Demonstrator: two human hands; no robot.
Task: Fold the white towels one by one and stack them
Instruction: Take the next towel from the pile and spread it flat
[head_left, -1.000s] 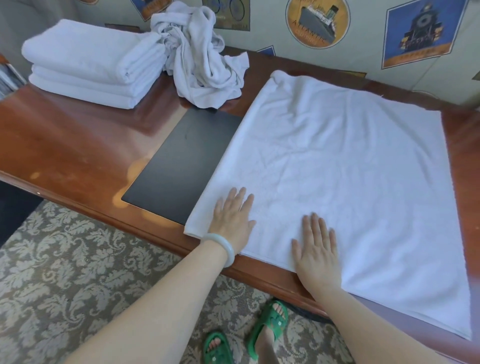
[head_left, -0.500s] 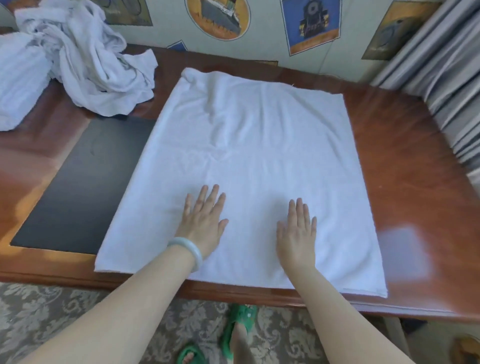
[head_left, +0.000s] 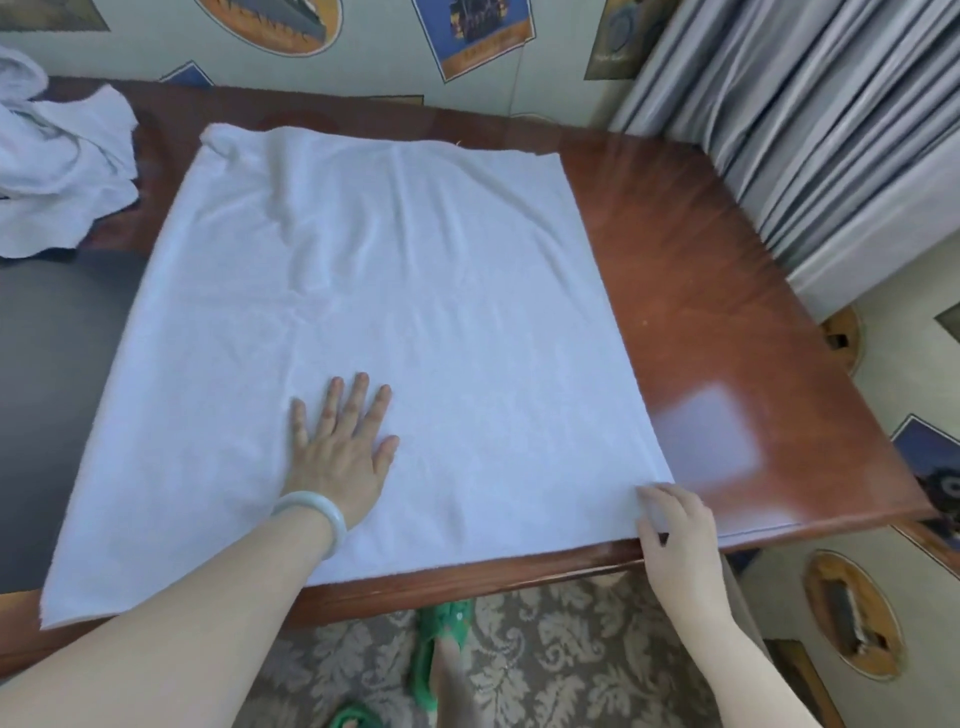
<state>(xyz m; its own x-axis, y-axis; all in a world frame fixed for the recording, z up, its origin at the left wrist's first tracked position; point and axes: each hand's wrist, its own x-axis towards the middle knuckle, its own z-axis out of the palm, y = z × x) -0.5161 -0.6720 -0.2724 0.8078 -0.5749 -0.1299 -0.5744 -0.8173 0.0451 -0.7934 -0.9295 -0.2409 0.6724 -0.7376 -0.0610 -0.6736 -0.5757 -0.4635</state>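
A large white towel (head_left: 405, 312) lies spread flat on the reddish wooden table (head_left: 727, 322), with light creases near its far edge. My left hand (head_left: 340, 447), with a pale bangle on the wrist, presses flat on the towel's near middle, fingers straight. My right hand (head_left: 675, 530) is at the towel's near right corner, by the table's front edge, fingers curled and pinching that corner. A crumpled heap of white towels (head_left: 57, 171) sits at the far left.
A black mat (head_left: 57, 364) lies on the table under the towel's left side. Grey curtains (head_left: 810, 135) hang at the right. Wallpaper with pictures backs the table. Below are patterned carpet and green sandals (head_left: 441, 649).
My right hand slid from the towel's near middle out to its near right corner and took hold of it. My view swung right; the folded stack left the frame.
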